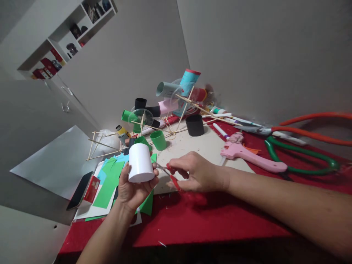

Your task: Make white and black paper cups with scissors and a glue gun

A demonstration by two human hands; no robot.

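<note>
My left hand (pixel 135 192) is wrapped around the lower part of a white paper cylinder (pixel 141 163), thumb on its left side and fingertips on its right. In my right hand (pixel 195 172) are small scissors with red handles (pixel 174 180); their blades point left and reach the right side of the cylinder, close to my left fingertips. Whether the blades touch the paper I cannot tell. Behind the white cylinder stand green paper tubes (pixel 158 140), and farther back a black paper tube (pixel 195 125).
Sheets of green paper (pixel 108 187) and a phone (pixel 80 190) lie at the left. A pink glue gun (pixel 249 156), large orange-handled shears (pixel 308 135) and a green-handled tool (pixel 302 167) lie right. A stick frame with coloured tubes (pixel 189 82) stands behind on the red-covered table (pixel 220 220).
</note>
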